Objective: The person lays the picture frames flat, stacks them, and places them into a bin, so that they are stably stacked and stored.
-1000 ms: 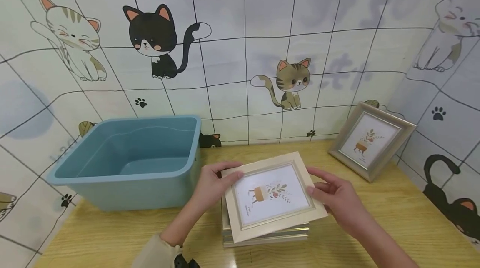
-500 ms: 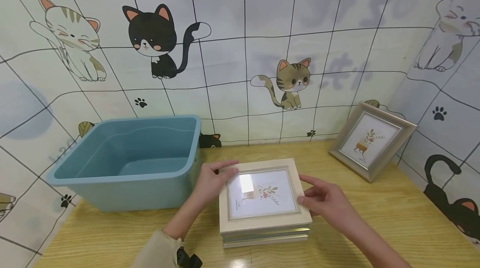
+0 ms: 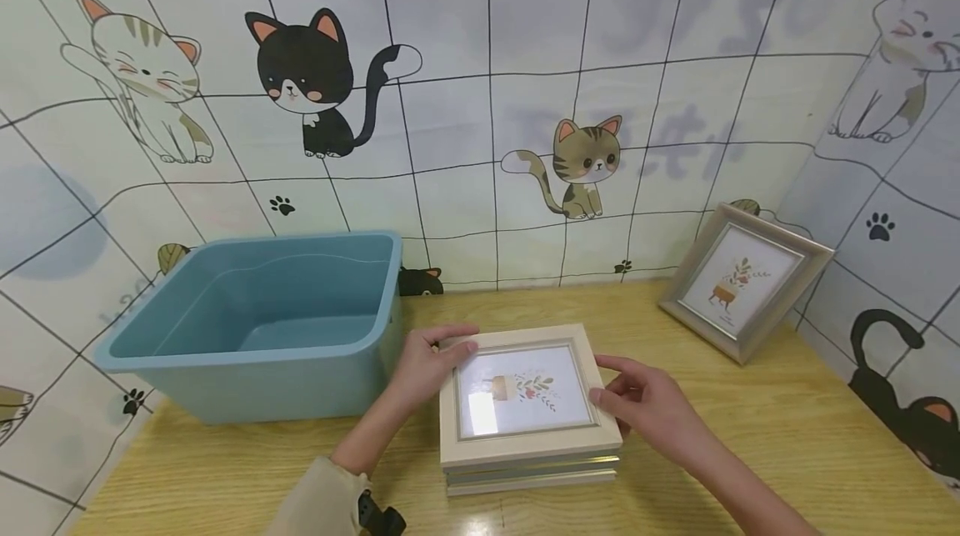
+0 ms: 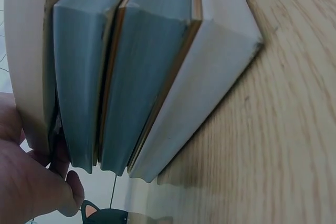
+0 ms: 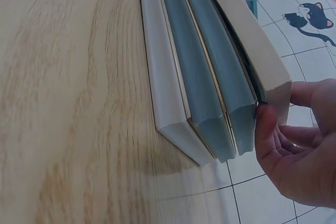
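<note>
A cream picture frame (image 3: 525,448) with a plant print lies on top of a stack of frames (image 3: 532,482) on the table. In the wrist views the stack shows blue-edged frames (image 4: 149,61) in the middle and a white-edged frame (image 5: 163,66) at the bottom. My left hand (image 3: 423,365) grips the cream frame at its far left corner, thumb on the face. At the right edge my right hand (image 3: 648,403) pinches the same frame, thumb on top and fingers at the side and underneath.
A blue plastic bin (image 3: 247,390) stands left of the stack. At the back right a champagne-coloured picture frame (image 3: 738,344) leans upright near the wall corner. Behind the wooden table (image 3: 810,453) is a wall (image 3: 450,119) with cat drawings.
The cream frame was tilted and turned above the stack a second ago. Both hands have lowered it and squared it onto the stack, and it has shifted only slightly since.
</note>
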A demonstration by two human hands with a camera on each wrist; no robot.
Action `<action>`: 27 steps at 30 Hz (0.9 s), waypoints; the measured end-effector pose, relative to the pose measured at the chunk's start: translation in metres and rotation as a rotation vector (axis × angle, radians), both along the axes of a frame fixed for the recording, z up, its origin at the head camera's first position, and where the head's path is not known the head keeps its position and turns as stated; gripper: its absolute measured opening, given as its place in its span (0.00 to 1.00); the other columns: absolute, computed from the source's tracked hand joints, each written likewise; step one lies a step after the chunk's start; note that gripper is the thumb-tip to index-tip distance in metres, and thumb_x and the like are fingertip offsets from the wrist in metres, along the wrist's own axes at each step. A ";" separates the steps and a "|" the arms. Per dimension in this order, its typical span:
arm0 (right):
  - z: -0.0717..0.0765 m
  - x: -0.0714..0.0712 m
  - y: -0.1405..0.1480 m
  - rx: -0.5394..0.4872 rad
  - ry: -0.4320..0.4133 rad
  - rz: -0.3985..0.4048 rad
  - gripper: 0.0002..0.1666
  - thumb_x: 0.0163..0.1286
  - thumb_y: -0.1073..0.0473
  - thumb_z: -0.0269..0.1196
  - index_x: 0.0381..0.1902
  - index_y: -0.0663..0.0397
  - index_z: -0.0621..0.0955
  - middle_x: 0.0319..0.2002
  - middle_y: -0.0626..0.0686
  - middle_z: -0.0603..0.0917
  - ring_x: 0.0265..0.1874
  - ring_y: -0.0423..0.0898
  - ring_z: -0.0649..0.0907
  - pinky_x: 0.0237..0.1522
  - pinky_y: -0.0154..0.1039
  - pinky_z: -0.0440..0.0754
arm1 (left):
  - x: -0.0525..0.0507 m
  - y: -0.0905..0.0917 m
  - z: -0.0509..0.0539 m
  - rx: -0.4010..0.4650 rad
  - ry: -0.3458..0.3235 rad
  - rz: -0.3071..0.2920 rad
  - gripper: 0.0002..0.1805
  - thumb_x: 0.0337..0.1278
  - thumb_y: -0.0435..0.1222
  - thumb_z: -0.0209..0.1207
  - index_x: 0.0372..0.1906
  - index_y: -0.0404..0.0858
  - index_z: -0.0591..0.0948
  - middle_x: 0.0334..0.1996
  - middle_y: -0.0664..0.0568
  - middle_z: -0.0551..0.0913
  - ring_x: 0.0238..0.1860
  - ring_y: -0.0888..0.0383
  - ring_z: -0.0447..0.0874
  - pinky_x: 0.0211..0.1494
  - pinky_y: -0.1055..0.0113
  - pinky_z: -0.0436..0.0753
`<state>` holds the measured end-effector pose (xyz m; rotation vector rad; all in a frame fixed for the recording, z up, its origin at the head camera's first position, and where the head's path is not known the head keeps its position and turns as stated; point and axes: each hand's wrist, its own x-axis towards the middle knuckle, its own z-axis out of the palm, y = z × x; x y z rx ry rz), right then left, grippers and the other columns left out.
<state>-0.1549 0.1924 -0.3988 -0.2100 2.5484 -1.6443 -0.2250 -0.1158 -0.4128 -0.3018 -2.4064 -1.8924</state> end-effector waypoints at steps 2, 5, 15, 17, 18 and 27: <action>-0.001 -0.001 0.000 0.006 0.004 -0.006 0.36 0.69 0.63 0.69 0.70 0.72 0.71 0.33 0.55 0.82 0.23 0.47 0.80 0.26 0.42 0.83 | 0.000 0.001 0.000 -0.012 -0.001 0.002 0.12 0.61 0.33 0.69 0.49 0.36 0.90 0.54 0.44 0.87 0.64 0.46 0.77 0.69 0.46 0.71; -0.003 -0.002 -0.001 0.003 0.009 -0.010 0.35 0.69 0.64 0.69 0.70 0.72 0.71 0.35 0.55 0.81 0.24 0.46 0.80 0.26 0.42 0.83 | -0.001 0.002 0.000 -0.020 -0.006 0.005 0.12 0.62 0.33 0.69 0.50 0.35 0.90 0.53 0.43 0.87 0.63 0.46 0.78 0.68 0.46 0.71; -0.008 -0.004 -0.001 -0.037 -0.006 0.009 0.36 0.71 0.63 0.68 0.72 0.70 0.69 0.42 0.57 0.78 0.25 0.46 0.80 0.25 0.43 0.84 | -0.006 0.001 -0.005 -0.030 -0.017 0.029 0.12 0.59 0.33 0.71 0.47 0.36 0.91 0.50 0.45 0.88 0.62 0.46 0.79 0.69 0.46 0.70; -0.009 -0.005 0.000 -0.062 -0.008 0.024 0.36 0.71 0.63 0.67 0.73 0.70 0.68 0.43 0.58 0.78 0.25 0.46 0.80 0.25 0.44 0.84 | -0.006 0.000 -0.007 -0.035 -0.022 0.031 0.11 0.59 0.33 0.71 0.47 0.36 0.91 0.49 0.46 0.88 0.61 0.47 0.79 0.67 0.48 0.72; -0.009 -0.005 0.000 -0.069 -0.006 0.029 0.36 0.72 0.63 0.67 0.73 0.69 0.68 0.43 0.58 0.77 0.24 0.45 0.79 0.25 0.45 0.84 | -0.006 0.000 -0.007 -0.039 -0.021 0.031 0.11 0.59 0.32 0.71 0.47 0.36 0.91 0.49 0.46 0.89 0.60 0.48 0.80 0.66 0.49 0.73; -0.014 -0.007 0.005 -0.076 -0.009 0.091 0.36 0.75 0.63 0.64 0.75 0.69 0.65 0.45 0.59 0.75 0.26 0.45 0.79 0.27 0.43 0.84 | -0.009 0.000 -0.010 -0.026 -0.063 0.015 0.11 0.60 0.32 0.70 0.47 0.36 0.91 0.47 0.47 0.88 0.53 0.53 0.80 0.55 0.63 0.76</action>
